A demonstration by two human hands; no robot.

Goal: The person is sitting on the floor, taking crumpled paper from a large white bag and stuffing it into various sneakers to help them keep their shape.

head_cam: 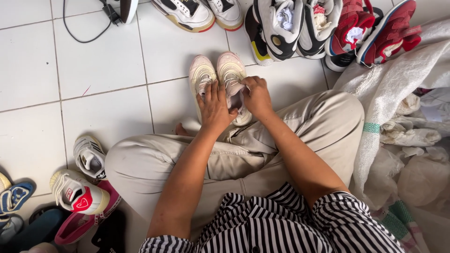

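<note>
We are sitting cross-legged on the white tiled floor point(108, 70), looking down at a pair of pale cream-and-pink sneakers point(217, 75) that lies side by side just in front of our knees, toes pointing away from us. Our left hand point(213, 107) rests flat over the gap between the two shoes, fingers stretched out and nearly together, palm down on the near shoe, gripping nothing that we can see. Our right hand point(255, 96) is curled at the opening of the right-hand shoe, fingers bent and pinching something white there, perhaps tongue or stuffing; we cannot tell which. Beyond the pair stands a row of other sneakers: white ones point(197, 13), a black-white-and-yellow pair point(281, 28) stuffed with paper, and red ones point(375, 33). To our right lies a white woven sack point(398, 79) with crumpled paper point(412, 136) beside it. At our left knee sit more shoes, one white with a red patch point(77, 194), and a black cable point(89, 26) trails across the tiles
</note>
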